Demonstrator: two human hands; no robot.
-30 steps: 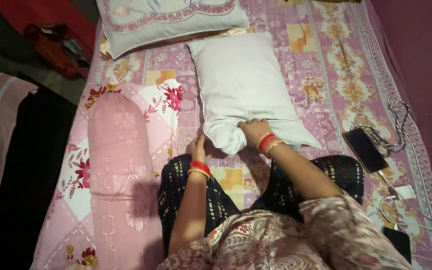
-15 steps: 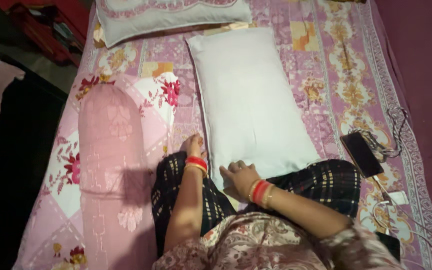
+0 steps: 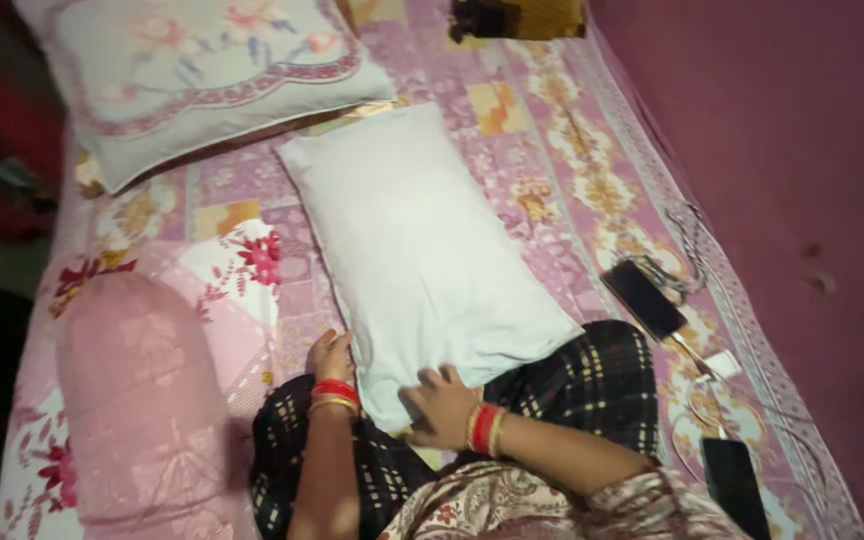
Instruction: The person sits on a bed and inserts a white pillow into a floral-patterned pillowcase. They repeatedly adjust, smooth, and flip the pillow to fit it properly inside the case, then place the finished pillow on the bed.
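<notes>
I am sitting on a bed [image 3: 572,170] that is wearing a pink and purple sheet with cream floral bands, and a dark maroon wall [image 3: 782,150] is running along its right side. To the left the room is falling into shadow, and I cannot tell what is lying there.

The plain white pillow [image 3: 417,250] is lying flat on the sheet in front of my knees, slanting from upper left down to lower right, its cover looking smooth with only soft creases near the bottom edge. My left hand [image 3: 330,356] is resting against its lower left corner; I cannot tell whether those fingers are gripping the cloth. My right hand [image 3: 442,405] is lying on the bottom edge with the fingers curled into the fabric, taking hold of it. Red and gold bangles are sitting on both wrists.

A larger pillow [image 3: 202,75] with a flower print and a maroon border is lying at the head of the bed, just beyond the white one. A pink bolster [image 3: 132,400] is stretching along my left, near my knee. A dark phone [image 3: 644,298] with tangled cables is lying to my right, and a second phone [image 3: 734,480] is sitting lower down beside a white charger [image 3: 722,363].
</notes>
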